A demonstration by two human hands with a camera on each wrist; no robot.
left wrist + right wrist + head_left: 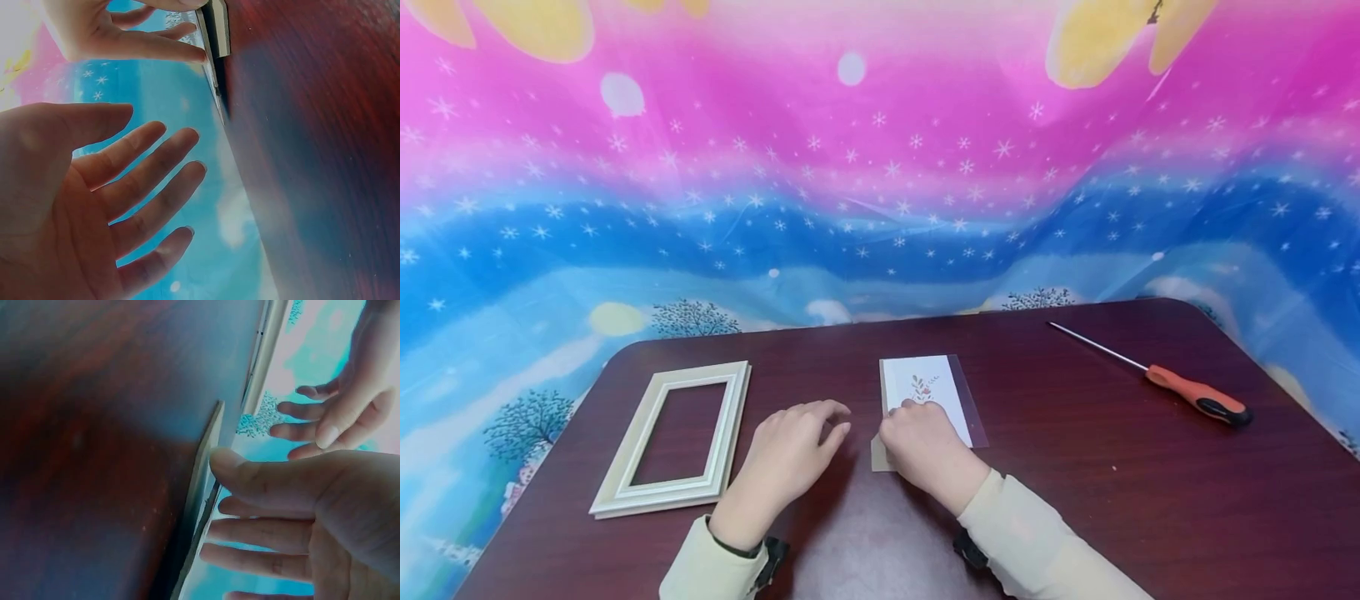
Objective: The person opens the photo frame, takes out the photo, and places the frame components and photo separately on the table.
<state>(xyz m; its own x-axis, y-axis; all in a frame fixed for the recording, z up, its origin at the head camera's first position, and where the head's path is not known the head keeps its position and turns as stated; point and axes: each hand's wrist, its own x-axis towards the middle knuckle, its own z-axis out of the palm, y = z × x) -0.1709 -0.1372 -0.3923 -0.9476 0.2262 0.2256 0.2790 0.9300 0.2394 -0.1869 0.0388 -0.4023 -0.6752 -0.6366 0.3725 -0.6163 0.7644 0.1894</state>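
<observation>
A white card with a floral print (953,408) lies with a clear sheet (973,417) on a beige backing board (883,396), toward the middle of the table. A beige flap (880,460) juts out at its near left. My right hand (928,446) pinches the near edge of the backing board, thumb at the flap and fingers over the card. My left hand (793,446) hovers left of the card with relaxed, parted fingers and nothing in them; its palm shows in the left wrist view. A cream picture frame (613,492) lies to its left.
A screwdriver (1198,396) with an orange and black handle lies at the right of the dark red wooden table (1075,517). Behind the table hangs a pink and blue patterned cloth (820,183).
</observation>
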